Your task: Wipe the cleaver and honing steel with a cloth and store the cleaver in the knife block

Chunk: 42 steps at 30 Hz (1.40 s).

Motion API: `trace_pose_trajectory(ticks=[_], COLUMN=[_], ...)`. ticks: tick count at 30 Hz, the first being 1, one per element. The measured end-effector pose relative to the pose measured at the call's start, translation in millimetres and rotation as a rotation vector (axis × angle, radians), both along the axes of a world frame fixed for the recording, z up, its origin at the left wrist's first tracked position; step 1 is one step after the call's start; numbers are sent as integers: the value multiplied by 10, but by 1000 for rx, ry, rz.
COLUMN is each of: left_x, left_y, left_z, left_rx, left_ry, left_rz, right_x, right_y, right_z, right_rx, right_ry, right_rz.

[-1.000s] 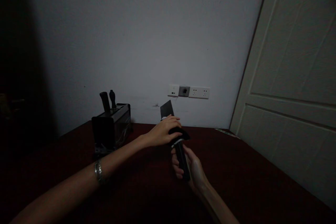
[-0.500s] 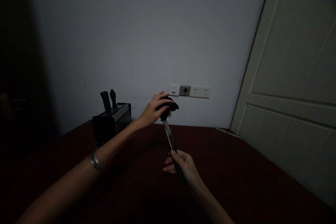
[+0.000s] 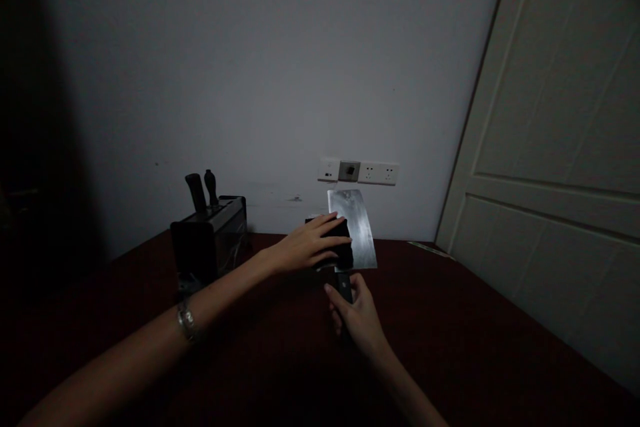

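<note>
Since half a second ago, the cleaver (image 3: 359, 230) has turned to show its wide, shiny side, and the black cloth (image 3: 344, 252) has come down from the far end to the near part of the blade. The cleaver is in the middle, held up over the table (image 3: 450, 327), with its blade pointing far and its handle near.

The right hand (image 3: 361, 320) is wrapped tight around the handle, likely so the blade cannot wobble. The left hand (image 3: 313, 243) is clamped on the cloth, with its fingers a little spread over the left part of the blade. I can't see if the thumb goes behind. The cloth sits between fingers and metal, maybe to keep skin off the blade. The curved right edge looks like the sharp one, and the left hand comes from the other side, which seems safer.

A silver bracelet (image 3: 185, 321) is on the left arm. To the left, a dark knife box (image 3: 193, 247) stands on the table with two black handles (image 3: 196, 193) poking up, perhaps so they are easy to grab. Sockets (image 3: 379, 173) sit on the far wall (image 3: 260, 80), and a door (image 3: 560, 113) is on the right.
</note>
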<state>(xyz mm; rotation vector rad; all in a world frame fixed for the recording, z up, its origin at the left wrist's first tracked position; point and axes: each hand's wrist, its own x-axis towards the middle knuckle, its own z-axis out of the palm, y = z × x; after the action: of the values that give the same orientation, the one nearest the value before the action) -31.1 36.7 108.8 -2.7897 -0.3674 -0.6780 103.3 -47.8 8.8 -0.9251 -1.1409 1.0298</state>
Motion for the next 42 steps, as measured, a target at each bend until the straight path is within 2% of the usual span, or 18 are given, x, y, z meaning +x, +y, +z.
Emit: trace_pose_trajectory(ticks=[5,10,18,22,24,29,35,39,42], left_x=[54,78,83,132,138,69,87,216,298], left_y=[-72,-112,-121,-108,-110,-127,-154,-189,-162], left_z=[-100,-150,-130,-180,-188,-102,-97,-192,-277], left_rx=[-39,-91,-160,-179,-197,-236,-178,-140,-122], left_ry=[27,4,-51,-119,-127,-40,-118,-178,-238], left_rz=[16,21,-17,29,36,-55,-70,-69,-84], right_x=[-4,-22,-4,24,43,93,89,67,51], right_y=[-6,-14,-44,-58,-42,2,-66,-68,-31], right_z=[1,-18,-57,-26,-28,-36,57,36,-6], right_rx=[-42,-10,8,60,79,10,120,106,45], right_ry=[4,-40,-100,-150,-146,-207,-307,-305,-267], right_rz=[-19,-42,-117,-156,-139,-88,-192,-189,-132])
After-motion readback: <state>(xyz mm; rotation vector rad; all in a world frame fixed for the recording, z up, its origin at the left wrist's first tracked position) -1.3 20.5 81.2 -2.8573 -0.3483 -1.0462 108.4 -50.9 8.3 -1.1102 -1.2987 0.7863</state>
